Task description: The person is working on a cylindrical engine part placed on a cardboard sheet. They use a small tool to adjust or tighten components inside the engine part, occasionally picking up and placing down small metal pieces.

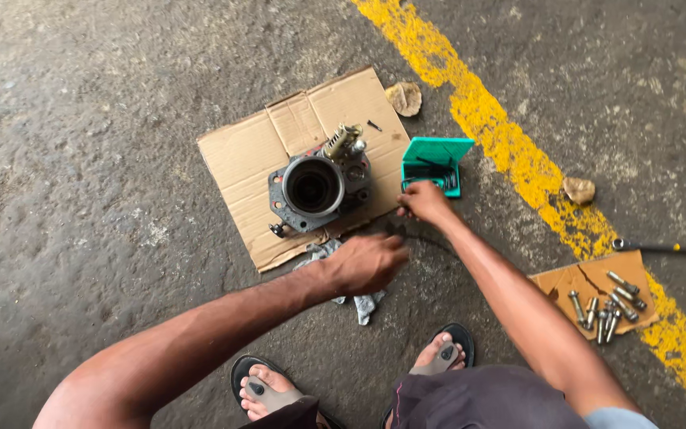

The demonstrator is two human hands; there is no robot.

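Head view: right hand (425,200) pinches at green hex-key case (432,165); left hand (367,264) hovers loosely curled.

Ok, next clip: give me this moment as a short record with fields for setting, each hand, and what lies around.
setting: rough concrete floor with a yellow painted line
left hand: over a grey rag, grip unclear
right hand: at an open green tool case
centre: round metal engine part on flattened cardboard
right side: bolts on a small cardboard piece; long tool beside it
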